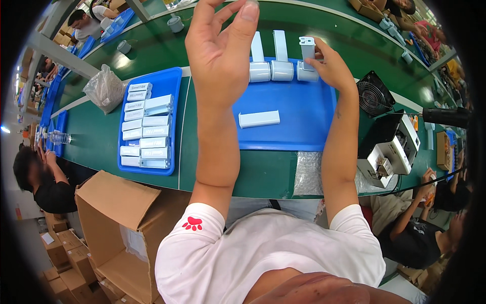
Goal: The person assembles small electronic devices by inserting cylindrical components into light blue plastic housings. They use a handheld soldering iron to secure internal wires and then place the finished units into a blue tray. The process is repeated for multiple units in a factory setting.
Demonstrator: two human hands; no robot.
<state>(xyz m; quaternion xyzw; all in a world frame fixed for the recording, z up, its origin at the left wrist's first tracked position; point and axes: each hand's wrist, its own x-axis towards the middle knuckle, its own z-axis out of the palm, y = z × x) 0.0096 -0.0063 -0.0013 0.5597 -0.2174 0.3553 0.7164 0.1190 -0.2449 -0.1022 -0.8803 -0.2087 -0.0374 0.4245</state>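
Note:
My right hand (332,65) has its thumb and fingers closed around the upright handle of a pale blue device (307,50), whose drum-shaped head rests at the far right of a blue tray (288,144). Beside it stand two similar devices (282,70), heads down and handles up, partly behind my left hand. Raised close to the camera, my left hand (220,48) is open with loosely bent fingers and nothing visible in it. A loose pale handle cover (259,119) lies in the tray between my forearms.
To the left, a second blue tray (178,96) carries several handle covers in rows, near a plastic bag (105,88). A black fan (375,93) and an open white-and-black machine (387,149) stand at right. Bubble wrap (308,175) lies by the front edge; a cardboard box (114,202) stands below.

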